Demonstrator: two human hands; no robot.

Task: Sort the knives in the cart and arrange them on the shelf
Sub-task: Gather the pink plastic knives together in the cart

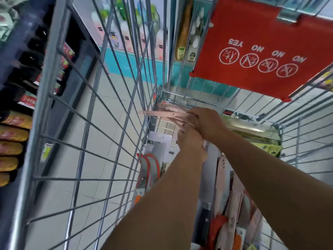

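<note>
Together both hands grip flat pink knife packs in wire cart.

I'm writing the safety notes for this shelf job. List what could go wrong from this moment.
1. Both the left hand and the right hand grip one bundle of pink packaged knives; a pack could slip out and fall.
2. The bundle's far end sits at the cart's wire wall and could snag when lifted.
3. More packaged knives lie loose under the forearms, so reaching blind risks a cut if any packaging is open.
</note>
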